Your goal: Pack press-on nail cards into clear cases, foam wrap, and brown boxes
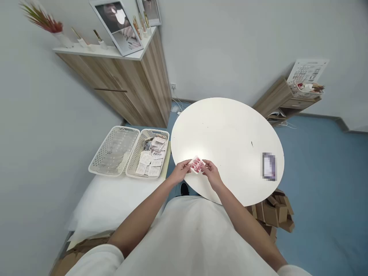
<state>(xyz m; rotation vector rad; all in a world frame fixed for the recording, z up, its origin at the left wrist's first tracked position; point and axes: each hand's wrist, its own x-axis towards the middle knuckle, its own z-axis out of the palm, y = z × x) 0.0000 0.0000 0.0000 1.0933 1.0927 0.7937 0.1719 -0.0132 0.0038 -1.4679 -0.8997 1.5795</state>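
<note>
Between my two hands is a small white card of pink press-on nails (197, 164), set in rows and facing up. My left hand (181, 170) pinches its left edge, and my right hand (211, 172) pinches the right edge. Both hands are closed on the card, over the near left part of a round white table (224, 126). I cannot tell whether the card touches the tabletop.
Left of the table stand a white basket of clear plastic pieces (116, 149) and a white basket of cards and packets (152, 157). A blurred rectangular object (269, 166) lies on the table's right side. Cardboard boxes (271, 212) are piled below. A wooden cabinet (129, 84) stands behind.
</note>
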